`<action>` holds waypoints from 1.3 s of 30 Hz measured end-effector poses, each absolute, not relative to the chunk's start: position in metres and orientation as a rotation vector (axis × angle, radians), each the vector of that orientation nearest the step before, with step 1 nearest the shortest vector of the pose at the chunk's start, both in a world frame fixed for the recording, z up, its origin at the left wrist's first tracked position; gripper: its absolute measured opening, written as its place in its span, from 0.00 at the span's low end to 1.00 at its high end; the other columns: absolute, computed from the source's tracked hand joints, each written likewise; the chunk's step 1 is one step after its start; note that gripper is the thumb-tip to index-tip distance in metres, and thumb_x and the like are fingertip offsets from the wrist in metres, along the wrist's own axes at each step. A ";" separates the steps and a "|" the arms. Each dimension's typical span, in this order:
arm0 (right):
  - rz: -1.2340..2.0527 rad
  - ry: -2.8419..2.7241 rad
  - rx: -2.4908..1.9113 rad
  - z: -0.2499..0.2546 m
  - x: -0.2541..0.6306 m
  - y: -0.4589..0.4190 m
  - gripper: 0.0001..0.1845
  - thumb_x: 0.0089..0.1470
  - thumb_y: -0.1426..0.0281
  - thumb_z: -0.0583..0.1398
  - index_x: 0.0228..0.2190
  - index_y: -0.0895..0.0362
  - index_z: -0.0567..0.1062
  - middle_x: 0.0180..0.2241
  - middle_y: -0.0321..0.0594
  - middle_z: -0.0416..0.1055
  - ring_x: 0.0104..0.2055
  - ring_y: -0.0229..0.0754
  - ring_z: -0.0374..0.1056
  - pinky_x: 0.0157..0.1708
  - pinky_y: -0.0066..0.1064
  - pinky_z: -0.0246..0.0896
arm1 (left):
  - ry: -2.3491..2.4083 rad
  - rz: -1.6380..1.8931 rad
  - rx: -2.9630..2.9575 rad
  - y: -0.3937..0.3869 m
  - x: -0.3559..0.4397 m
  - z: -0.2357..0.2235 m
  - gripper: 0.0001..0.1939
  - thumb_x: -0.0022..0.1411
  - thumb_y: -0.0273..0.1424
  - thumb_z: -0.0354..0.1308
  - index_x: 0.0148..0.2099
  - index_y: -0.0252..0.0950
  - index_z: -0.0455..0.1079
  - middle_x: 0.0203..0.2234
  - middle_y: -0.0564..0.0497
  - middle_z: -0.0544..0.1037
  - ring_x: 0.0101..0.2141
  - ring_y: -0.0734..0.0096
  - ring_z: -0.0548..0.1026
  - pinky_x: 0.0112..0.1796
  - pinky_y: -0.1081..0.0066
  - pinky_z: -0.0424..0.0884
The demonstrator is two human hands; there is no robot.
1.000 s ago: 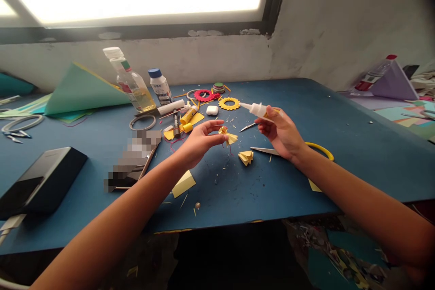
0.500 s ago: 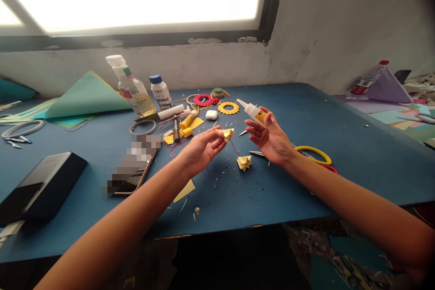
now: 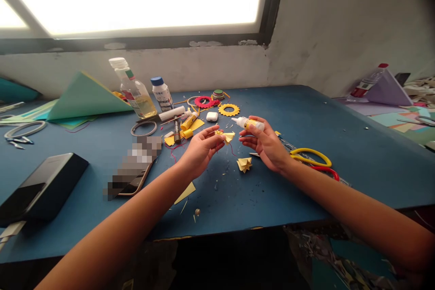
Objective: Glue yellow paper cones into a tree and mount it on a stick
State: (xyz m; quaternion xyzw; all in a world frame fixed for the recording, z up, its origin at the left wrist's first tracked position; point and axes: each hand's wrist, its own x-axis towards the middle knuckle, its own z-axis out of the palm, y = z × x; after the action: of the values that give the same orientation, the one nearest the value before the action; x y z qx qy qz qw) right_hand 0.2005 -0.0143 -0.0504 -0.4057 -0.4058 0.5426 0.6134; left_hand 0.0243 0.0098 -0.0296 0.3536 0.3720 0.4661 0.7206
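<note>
- left fingers (image 3: 215, 139) pinch a yellow paper piece (image 3: 230, 137), apparently threaded
- right fingers (image 3: 257, 133) grip a bottle (image 3: 248, 123), nozzle (image 3: 234, 120) not yet touching
- paper star (image 3: 244, 165), already folded, back from the front edge of the surface (image 3: 238, 210)

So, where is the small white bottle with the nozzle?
In the head view, the small white bottle is just right of centre, held in the right hand, its nozzle near the folded yellow paper in the left hand.

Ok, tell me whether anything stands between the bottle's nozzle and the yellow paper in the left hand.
Nothing visible does. Between the nozzle of the bottle in the right hand and the paper in the left hand there is just a gap.
</note>
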 end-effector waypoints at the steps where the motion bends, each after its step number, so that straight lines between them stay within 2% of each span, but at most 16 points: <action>1: 1.266 -0.922 -0.936 -0.049 0.200 -0.014 0.22 0.50 0.58 0.64 0.44 0.49 0.64 0.30 0.31 0.75 0.31 0.35 0.73 0.35 0.26 0.66 | 0.824 1.041 0.812 0.010 0.024 -0.030 0.20 0.49 0.17 0.63 0.46 0.31 0.68 0.37 0.49 0.76 0.33 0.76 0.76 0.42 0.73 0.70; 5: 1.354 -0.823 -0.945 -0.046 0.203 -0.013 0.16 0.53 0.57 0.59 0.41 0.48 0.64 0.31 0.33 0.76 0.30 0.36 0.72 0.34 0.26 0.66 | 0.826 1.048 0.874 0.009 0.024 -0.030 0.21 0.48 0.19 0.64 0.46 0.32 0.69 0.39 0.48 0.75 0.36 0.75 0.76 0.45 0.70 0.69; 10: 1.450 -0.735 -1.013 -0.043 0.209 -0.011 0.16 0.44 0.70 0.61 0.36 0.48 0.63 0.33 0.32 0.76 0.34 0.36 0.72 0.33 0.25 0.64 | 0.840 1.058 0.887 0.010 0.024 -0.029 0.21 0.48 0.19 0.65 0.46 0.32 0.70 0.40 0.48 0.75 0.37 0.74 0.76 0.47 0.68 0.68; 14: 1.484 -0.700 -1.067 -0.042 0.211 -0.010 0.12 0.43 0.74 0.62 0.29 0.52 0.63 0.31 0.32 0.74 0.33 0.35 0.71 0.29 0.24 0.63 | 0.849 1.055 0.891 0.010 0.023 -0.028 0.21 0.49 0.19 0.64 0.47 0.32 0.69 0.40 0.49 0.75 0.37 0.73 0.76 0.48 0.68 0.69; 18: 1.536 -0.694 -1.007 -0.044 0.212 -0.007 0.12 0.42 0.75 0.63 0.33 0.54 0.71 0.33 0.35 0.74 0.35 0.35 0.71 0.37 0.24 0.67 | 0.843 1.059 0.877 0.010 0.023 -0.027 0.21 0.49 0.19 0.63 0.47 0.32 0.69 0.39 0.48 0.75 0.37 0.74 0.76 0.47 0.69 0.69; 22: 1.407 -0.925 -0.999 -0.050 0.219 -0.002 0.15 0.40 0.72 0.67 0.34 0.55 0.75 0.33 0.34 0.74 0.39 0.37 0.70 0.46 0.28 0.65 | 0.834 1.062 0.870 0.010 0.023 -0.028 0.22 0.49 0.18 0.64 0.48 0.31 0.68 0.39 0.48 0.75 0.36 0.74 0.76 0.46 0.70 0.69; 28: 1.019 -1.351 -1.283 -0.062 0.230 0.006 0.23 0.35 0.65 0.71 0.36 0.55 0.73 0.37 0.38 0.75 0.42 0.46 0.71 0.49 0.45 0.63 | 0.833 1.069 0.868 0.011 0.023 -0.028 0.22 0.48 0.18 0.64 0.47 0.32 0.69 0.38 0.49 0.75 0.35 0.76 0.75 0.45 0.71 0.69; 33: 0.763 -1.602 -1.385 -0.067 0.233 0.008 0.25 0.37 0.65 0.71 0.39 0.53 0.71 0.40 0.40 0.74 0.45 0.50 0.70 0.51 0.49 0.60 | 0.848 1.086 0.881 0.009 0.023 -0.026 0.21 0.48 0.19 0.64 0.46 0.32 0.69 0.38 0.49 0.75 0.36 0.75 0.75 0.46 0.69 0.69; 35: 0.731 -1.612 -1.377 -0.067 0.233 0.007 0.31 0.37 0.64 0.71 0.45 0.51 0.69 0.42 0.40 0.73 0.46 0.50 0.70 0.52 0.49 0.60 | 0.848 1.083 0.876 0.009 0.023 -0.027 0.21 0.47 0.19 0.64 0.46 0.32 0.69 0.38 0.49 0.75 0.36 0.75 0.75 0.46 0.69 0.69; 39: 0.587 -1.609 -1.511 -0.052 0.236 -0.002 0.53 0.30 0.60 0.73 0.57 0.52 0.58 0.49 0.46 0.66 0.46 0.53 0.67 0.49 0.49 0.62 | 0.825 1.058 0.809 0.011 0.022 -0.028 0.21 0.48 0.18 0.64 0.46 0.33 0.68 0.37 0.49 0.75 0.35 0.75 0.76 0.46 0.71 0.69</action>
State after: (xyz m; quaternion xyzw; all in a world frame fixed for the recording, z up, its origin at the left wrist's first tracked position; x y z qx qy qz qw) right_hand 0.2358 -0.0021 -0.0524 -0.6015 -0.6407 0.2339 0.4159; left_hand 0.0218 0.0111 -0.0277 0.3644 0.3717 0.4764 0.7086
